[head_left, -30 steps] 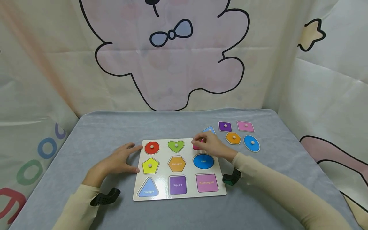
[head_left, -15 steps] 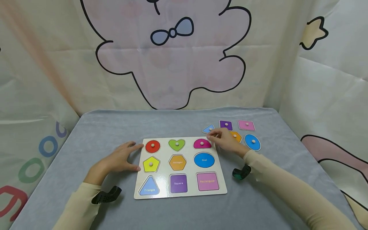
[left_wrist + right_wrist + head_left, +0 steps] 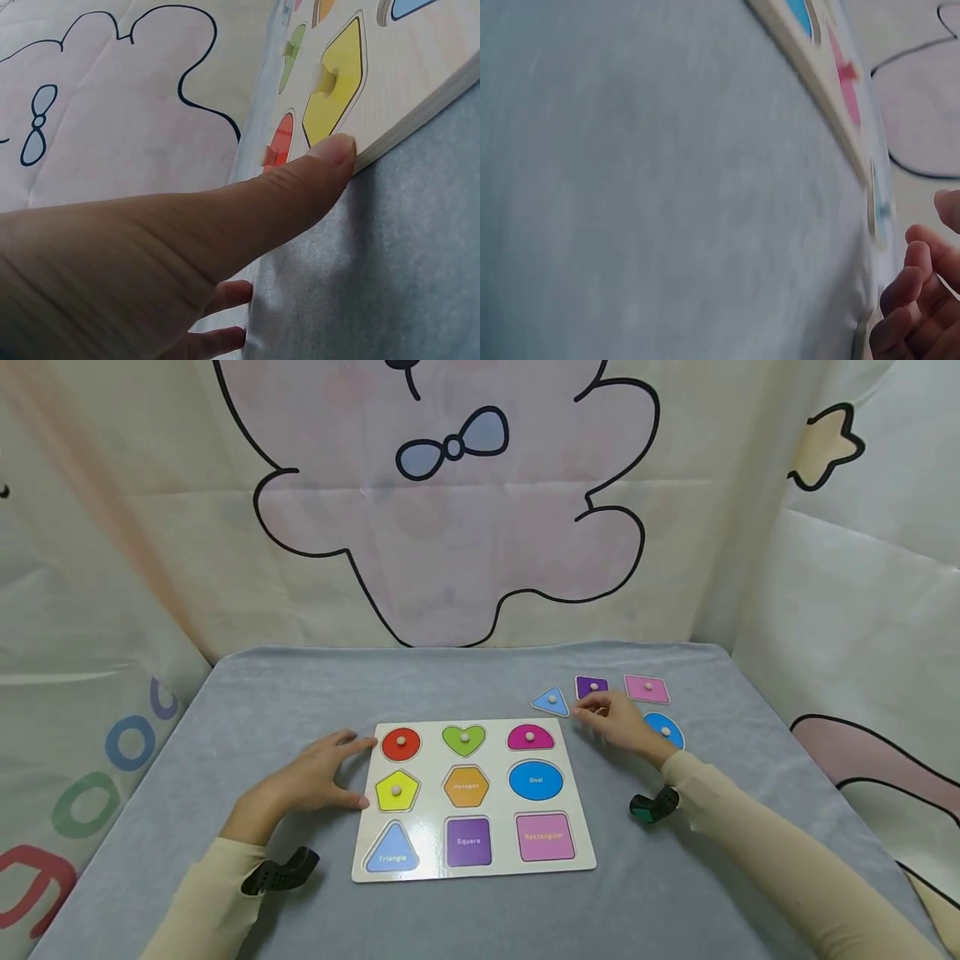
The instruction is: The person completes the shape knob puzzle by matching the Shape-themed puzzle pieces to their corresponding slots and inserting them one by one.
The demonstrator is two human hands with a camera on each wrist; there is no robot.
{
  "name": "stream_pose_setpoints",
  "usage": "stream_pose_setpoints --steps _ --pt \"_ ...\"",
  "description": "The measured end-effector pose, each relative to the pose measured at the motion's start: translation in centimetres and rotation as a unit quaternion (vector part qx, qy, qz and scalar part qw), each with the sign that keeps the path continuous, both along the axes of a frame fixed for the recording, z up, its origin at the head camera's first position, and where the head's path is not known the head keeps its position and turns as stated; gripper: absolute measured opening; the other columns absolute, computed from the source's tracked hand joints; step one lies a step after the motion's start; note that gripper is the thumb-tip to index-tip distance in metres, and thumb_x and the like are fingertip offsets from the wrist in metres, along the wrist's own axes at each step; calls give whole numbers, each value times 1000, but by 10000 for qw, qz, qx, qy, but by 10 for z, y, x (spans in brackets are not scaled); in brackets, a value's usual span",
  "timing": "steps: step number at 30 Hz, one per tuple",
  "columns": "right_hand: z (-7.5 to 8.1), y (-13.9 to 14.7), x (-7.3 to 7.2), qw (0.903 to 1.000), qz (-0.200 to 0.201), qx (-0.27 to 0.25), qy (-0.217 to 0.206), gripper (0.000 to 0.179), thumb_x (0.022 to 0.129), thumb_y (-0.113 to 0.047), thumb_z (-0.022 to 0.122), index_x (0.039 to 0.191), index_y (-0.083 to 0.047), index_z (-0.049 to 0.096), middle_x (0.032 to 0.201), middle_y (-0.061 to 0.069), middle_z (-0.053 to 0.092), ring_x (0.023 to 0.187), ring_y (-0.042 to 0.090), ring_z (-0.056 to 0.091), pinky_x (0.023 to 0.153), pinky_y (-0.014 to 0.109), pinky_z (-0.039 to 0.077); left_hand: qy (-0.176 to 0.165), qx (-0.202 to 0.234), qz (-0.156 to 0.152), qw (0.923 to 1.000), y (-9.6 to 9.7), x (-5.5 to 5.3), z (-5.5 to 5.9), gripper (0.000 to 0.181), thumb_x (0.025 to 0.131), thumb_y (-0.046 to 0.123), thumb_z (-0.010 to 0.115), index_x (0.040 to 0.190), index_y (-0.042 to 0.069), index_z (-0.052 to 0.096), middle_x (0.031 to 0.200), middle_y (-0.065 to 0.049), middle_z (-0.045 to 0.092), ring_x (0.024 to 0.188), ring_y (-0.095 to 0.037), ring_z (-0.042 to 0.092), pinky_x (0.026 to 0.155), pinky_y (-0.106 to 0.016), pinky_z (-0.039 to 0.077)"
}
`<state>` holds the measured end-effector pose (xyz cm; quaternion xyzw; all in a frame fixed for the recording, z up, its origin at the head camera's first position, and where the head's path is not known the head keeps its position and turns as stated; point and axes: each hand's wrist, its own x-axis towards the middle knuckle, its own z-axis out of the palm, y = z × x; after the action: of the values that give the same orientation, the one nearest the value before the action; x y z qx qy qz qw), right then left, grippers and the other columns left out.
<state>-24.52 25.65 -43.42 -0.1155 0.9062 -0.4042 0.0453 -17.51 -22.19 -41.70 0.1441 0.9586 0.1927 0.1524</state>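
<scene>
The left hand (image 3: 303,781) was spread wide at the left edge of the board (image 3: 432,760), thumb tip touching it and nothing gripped; that hold looked light, so a hard push could have slid or turned the board on the cloth (image 3: 480,914). Circle (image 3: 401,745), pentagon (image 3: 397,791), heart (image 3: 463,741) and semicircle (image 3: 530,737) sat in their slots, their knobs standing proud where a passing sleeve might have caught one. Just past the board's far right corner lay the triangle (image 3: 551,701), close enough to be knocked against the rim. Next came the square (image 3: 588,684), its near part behind the right hand (image 3: 618,722), whose thumb and bent fingers stood narrowly apart with nothing seen between them; what lay beneath was hidden. With knobs so small, a pinch could have slipped or dragged a neighbour. The rectangle (image 3: 647,688) lay beyond the hand; the oval (image 3: 664,728), partly behind the wrist, risked being nudged. Any piece set in turned askew would probably have jammed. Left to right, the unfilled slots read "Triangle" (image 3: 393,849), "Hexagon" (image 3: 466,787), "Square" (image 3: 468,842), "Oval" (image 3: 536,780) and "Rectangular" (image 3: 544,837); no brand could be made out.
</scene>
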Motion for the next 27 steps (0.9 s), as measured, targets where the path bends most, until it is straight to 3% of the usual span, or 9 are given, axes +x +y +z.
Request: stream_pose_setpoints --steps 3,10,17,22,27 --pt "-1 11 0 10000 -78 16 -20 26 100 -19 64 111 4 71 88 17 65 67 15 55 57 23 50 -11 -1 27 10000 0 1 0 95 71 41 90 152 17 46 156 -29 37 142 -53 34 109 -72 37" --pt "5 30 1 9994 -232 168 175 29 101 -21 62 111 4 72 96 17 68 84 17 54 64 20 49 -48 17 53 10000 2 -1 0 94 72 40 90 152 18 46 157 -29 36 143 -53 33 109 -73 37" --pt "12 44 2 9990 -298 337 70 33 103 -24 60 112 5 71 97 20 70 80 17 57 63 21 52 -61 -15 42 10000 1 0 1 94 72 40 90 152 17 46 157 -29 36 142 -53 34 109 -72 37" --pt "15 52 2 9990 -240 367 131 29 100 -21 64 111 5 73 96 19 71 80 17 58 62 20 52 -48 17 51 10000 1 0 1 94 72 39 90 152 17 46 157 -29 36 142 -53 34 109 -72 37" --pt "15 57 5 9989 -76 448 133 25 96 -13 70 110 7 73 91 18 70 83 13 57 70 17 51 -44 9 32 10000 1 -1 2 94 72 40 90 152 18 46 157 -29 36 142 -53 33 109 -72 37"
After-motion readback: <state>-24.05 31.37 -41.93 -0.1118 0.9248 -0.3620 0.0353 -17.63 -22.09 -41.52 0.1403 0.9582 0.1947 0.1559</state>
